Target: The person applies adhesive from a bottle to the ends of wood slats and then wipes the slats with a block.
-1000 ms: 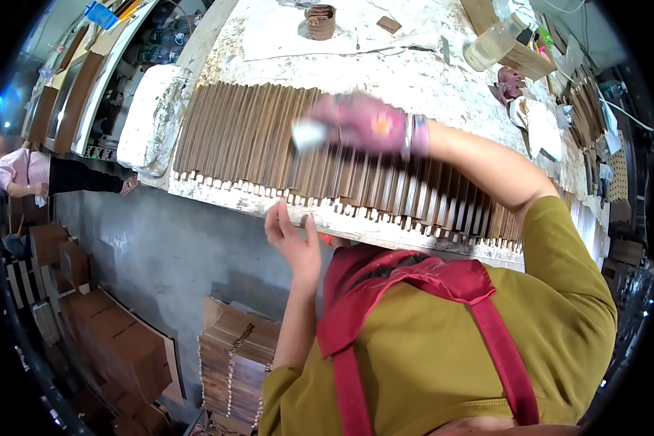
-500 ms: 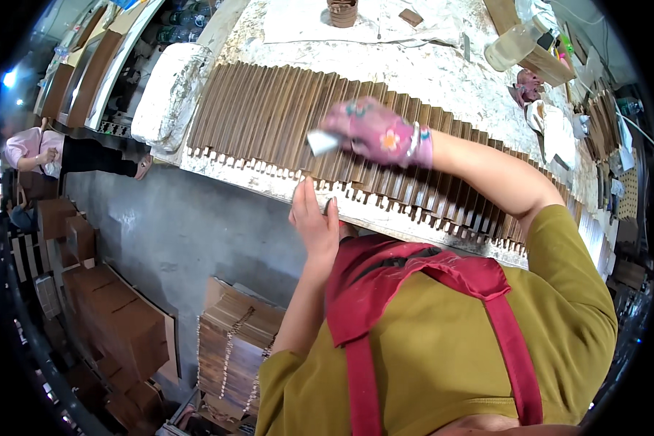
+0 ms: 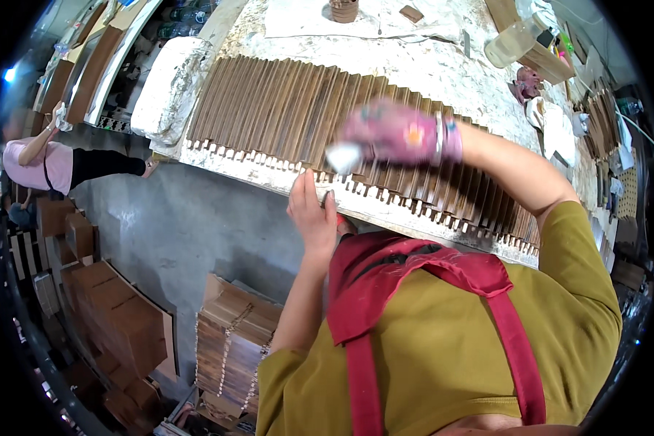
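Note:
A long row of brown wooden strips (image 3: 254, 105) lies side by side on the worktable, their near ends stepped with pale tenon-like tips. Above the strips, slightly blurred, is my right hand (image 3: 396, 134) in a pink flowered glove. Its fingers are closed on a small white pad or folded cloth (image 3: 344, 157), whose exact kind I cannot make out, held at the near part of the strips. My bare left hand (image 3: 312, 214) has its fingers stretched out, the tips at the strips' near ends by the table edge.
A white-wrapped bundle (image 3: 171, 91) sits at the table's left end. Toward the back stand a brown ribbed cup (image 3: 344, 10) and a clear plastic bottle (image 3: 509, 49). Stacked boards (image 3: 232, 349) and brown boxes (image 3: 120, 316) are on the floor. Another person (image 3: 43, 160) stands at far left.
My right hand with the white pad has shifted right and slightly nearer over the strips. My left hand stays nearly in place. The other person has turned and raised an arm.

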A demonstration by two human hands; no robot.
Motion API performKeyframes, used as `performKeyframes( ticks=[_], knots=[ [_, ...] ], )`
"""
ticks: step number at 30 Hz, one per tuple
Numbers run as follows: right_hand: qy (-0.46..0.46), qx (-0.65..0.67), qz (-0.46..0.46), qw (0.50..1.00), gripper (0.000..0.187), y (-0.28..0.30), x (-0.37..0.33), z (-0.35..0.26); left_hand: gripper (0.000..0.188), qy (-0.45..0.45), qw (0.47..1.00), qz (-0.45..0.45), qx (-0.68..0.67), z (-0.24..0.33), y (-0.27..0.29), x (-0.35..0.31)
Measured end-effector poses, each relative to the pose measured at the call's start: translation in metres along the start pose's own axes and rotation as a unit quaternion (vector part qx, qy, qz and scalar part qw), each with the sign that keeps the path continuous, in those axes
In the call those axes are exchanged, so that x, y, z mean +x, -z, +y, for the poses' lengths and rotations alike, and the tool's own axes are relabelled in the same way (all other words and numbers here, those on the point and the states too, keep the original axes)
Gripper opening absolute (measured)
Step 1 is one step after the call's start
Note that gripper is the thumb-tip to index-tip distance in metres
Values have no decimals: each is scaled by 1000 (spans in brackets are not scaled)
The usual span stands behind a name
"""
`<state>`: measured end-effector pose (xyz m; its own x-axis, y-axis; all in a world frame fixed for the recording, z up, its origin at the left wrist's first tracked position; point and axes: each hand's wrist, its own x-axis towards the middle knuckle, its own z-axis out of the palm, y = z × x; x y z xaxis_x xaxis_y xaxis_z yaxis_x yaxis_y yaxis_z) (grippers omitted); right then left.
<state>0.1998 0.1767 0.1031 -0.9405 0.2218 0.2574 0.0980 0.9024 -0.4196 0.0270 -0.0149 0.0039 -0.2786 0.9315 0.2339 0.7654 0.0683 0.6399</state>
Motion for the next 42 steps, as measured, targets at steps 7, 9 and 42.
performKeyframes(
  ticks=[7,9,42],
  knots=[
    [-116,-88,26,989,33,7,-19,31,63,-30,999,12,18,2,-3,1],
    [-58,-27,-94,993,38,14,-31,-4,63,-24,999,11,20,1,-2,-1],
    [-59,-18,30,998,26,7,-33,-24,59,-98,995,12,8,19,-9,-20]
  ],
)
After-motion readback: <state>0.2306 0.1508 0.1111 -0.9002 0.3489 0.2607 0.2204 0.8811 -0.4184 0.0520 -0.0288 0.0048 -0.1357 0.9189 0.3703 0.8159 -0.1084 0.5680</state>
